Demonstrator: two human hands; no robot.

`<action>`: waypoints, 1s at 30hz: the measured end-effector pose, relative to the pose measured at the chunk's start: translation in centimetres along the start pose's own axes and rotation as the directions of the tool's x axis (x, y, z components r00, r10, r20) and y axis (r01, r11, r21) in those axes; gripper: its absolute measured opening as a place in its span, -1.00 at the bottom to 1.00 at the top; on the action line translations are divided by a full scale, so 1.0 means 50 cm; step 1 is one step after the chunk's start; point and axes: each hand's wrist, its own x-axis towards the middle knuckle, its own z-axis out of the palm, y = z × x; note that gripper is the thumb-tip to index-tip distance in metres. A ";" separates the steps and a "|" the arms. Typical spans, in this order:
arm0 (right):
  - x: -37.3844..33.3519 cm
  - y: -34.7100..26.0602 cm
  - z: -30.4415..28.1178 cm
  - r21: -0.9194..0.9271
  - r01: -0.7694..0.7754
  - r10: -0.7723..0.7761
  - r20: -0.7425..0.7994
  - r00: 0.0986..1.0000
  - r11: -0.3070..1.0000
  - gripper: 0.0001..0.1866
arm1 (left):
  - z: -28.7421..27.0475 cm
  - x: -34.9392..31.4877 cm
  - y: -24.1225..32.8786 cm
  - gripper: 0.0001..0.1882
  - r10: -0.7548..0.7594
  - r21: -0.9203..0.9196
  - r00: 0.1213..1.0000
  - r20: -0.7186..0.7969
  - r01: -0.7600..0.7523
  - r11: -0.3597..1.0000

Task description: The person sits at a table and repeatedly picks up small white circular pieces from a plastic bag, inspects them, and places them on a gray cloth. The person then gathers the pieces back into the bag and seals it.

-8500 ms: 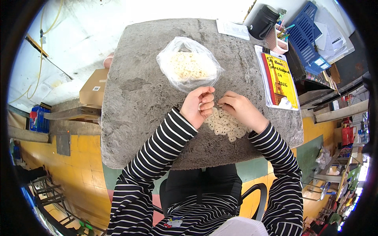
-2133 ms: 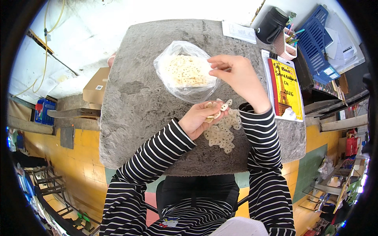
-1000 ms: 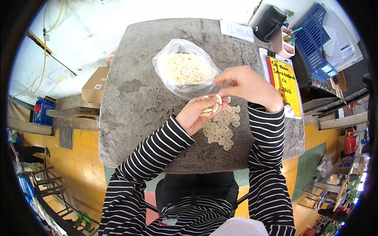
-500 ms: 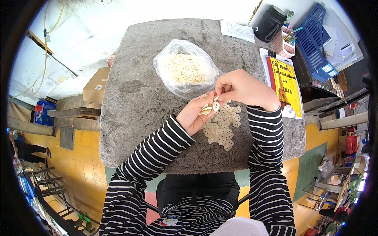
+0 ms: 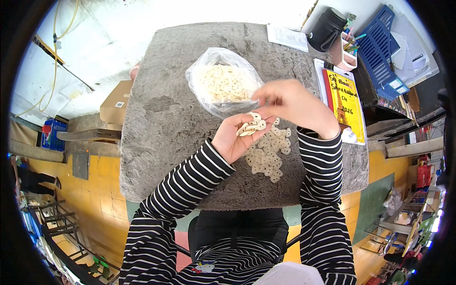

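Note:
My left hand (image 5: 231,140) is palm up over the middle of the table, fingers curled around several small cream pieces (image 5: 251,124). These are flat, rounded-triangular and pierced with holes. Just above and to the right, my right hand (image 5: 292,102) is smeared by motion, its fingertips at the right edge of a clear plastic bag (image 5: 194,78). Whether anything is between those fingers I cannot make out. Many similar cream pieces (image 5: 225,83) fill the open bag. A loose pile of duller, slightly translucent pieces (image 5: 267,154) lies on the table below my right hand.
Grey plush cloth covers the table (image 5: 161,123). At its right lies a yellow booklet (image 5: 346,97) on a board, with a pink pen basket (image 5: 343,52), a black cylindrical object (image 5: 327,28) and a blue file rack (image 5: 377,52) behind. White papers (image 5: 287,37) lie at the far edge.
My right hand has moved from the pieces in my left palm up and slightly left to the bag's edge. My left hand has opened a little, showing more of its pieces.

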 end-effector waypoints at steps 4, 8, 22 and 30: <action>0.006 0.017 0.020 -0.159 0.173 -0.156 0.115 0.981 0.972 -0.67 | -0.007 0.002 0.005 -0.64 -0.007 0.021 0.999 -0.032 0.007 1.000; 0.013 0.021 0.025 -0.187 0.045 -0.028 0.089 0.996 0.981 -0.77 | -0.017 0.008 0.004 -0.62 -0.007 -0.096 0.999 0.052 0.012 0.995; 0.003 0.003 -0.018 0.004 0.064 -0.064 -0.010 0.998 0.998 -0.86 | 0.020 -0.010 0.009 -0.57 0.045 -0.089 0.995 0.084 -0.038 0.995; 0.045 -0.011 0.033 -0.057 0.184 -0.190 -0.447 0.874 0.981 -0.72 | 0.011 -0.001 0.006 -0.45 -0.043 -0.201 0.979 0.200 0.084 0.976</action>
